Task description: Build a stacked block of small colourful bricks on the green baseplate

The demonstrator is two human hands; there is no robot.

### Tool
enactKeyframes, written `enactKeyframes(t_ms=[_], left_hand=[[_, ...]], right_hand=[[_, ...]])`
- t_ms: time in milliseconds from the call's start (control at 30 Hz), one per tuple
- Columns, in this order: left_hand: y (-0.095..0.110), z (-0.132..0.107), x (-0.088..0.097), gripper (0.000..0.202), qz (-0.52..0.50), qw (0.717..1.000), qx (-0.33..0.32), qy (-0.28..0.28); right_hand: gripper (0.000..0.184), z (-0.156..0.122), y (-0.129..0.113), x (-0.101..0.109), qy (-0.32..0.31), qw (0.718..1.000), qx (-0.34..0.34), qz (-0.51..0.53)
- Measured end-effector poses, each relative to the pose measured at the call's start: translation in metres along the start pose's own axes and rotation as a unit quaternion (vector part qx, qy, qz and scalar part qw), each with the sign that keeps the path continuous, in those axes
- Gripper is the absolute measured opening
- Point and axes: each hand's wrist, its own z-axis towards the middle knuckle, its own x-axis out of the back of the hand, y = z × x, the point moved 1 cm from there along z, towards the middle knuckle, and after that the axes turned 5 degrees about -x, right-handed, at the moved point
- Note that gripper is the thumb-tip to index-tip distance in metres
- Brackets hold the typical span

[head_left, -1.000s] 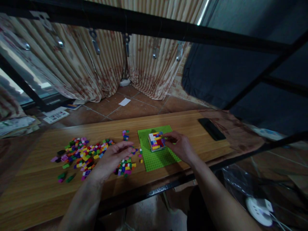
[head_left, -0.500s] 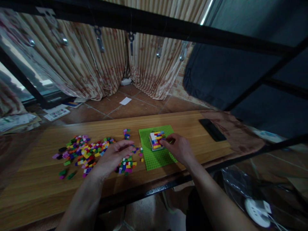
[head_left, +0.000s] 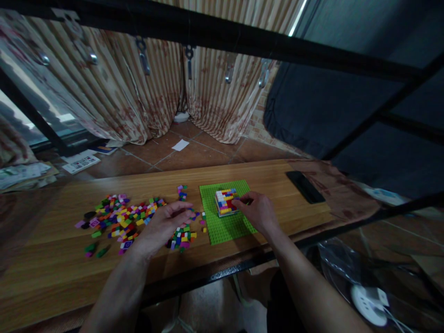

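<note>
A dark phone (head_left: 305, 186) lies flat near the far right end of the wooden desk (head_left: 277, 173). Behind the desk, striped, stained curtains (head_left: 138, 92) hang down to a reddish tiled floor (head_left: 208, 155), where a white slip of paper (head_left: 180, 145) lies. Printed sheets (head_left: 81, 163) sit on the floor at left. A dark cloth (head_left: 329, 111) covers the right wall. Black bars (head_left: 208, 34) cross overhead.

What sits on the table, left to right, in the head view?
loose brick pile → left hand → stacked brick block → right hand → black phone
</note>
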Motion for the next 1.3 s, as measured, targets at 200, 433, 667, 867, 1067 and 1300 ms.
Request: enactKeyframes(t_ms=[200, 433, 667, 867, 1067, 1300], left_hand=[[-0.002, 0.001, 0.002, 0.049, -0.001, 1.000, -0.008, -0.011], [-0.004, 0.003, 0.003, 0.047, 0.004, 1.000, -0.015, -0.004], [-0.006, 0.003, 0.004, 0.048, 0.003, 1.000, -0.019, -0.002], [-0.001, 0.000, 0.002, 0.048, 0.006, 1.000, -0.009, 0.011], [-0.003, 0.002, 0.004, 0.054, 0.006, 1.000, -0.001, -0.002], [-0.008, 0.005, 0.002, 0.059, 0.018, 1.000, 0.019, -0.011]], right_hand=[[0.028, 0.000, -0.001, 0.003, -0.011, 1.000, -0.004, 0.013], [0.044, 0.010, 0.011, 0.004, -0.041, 0.997, -0.023, 0.053], [0.049, 0.019, 0.023, -0.009, -0.077, 0.985, -0.028, 0.155], [0.046, 0.020, 0.022, -0.020, -0.144, 0.955, -0.089, 0.242], [0.041, 0.018, 0.017, -0.021, -0.147, 0.935, -0.130, 0.296], [0.030, 0.019, 0.016, -0.027, -0.135, 0.929, -0.130, 0.319]])
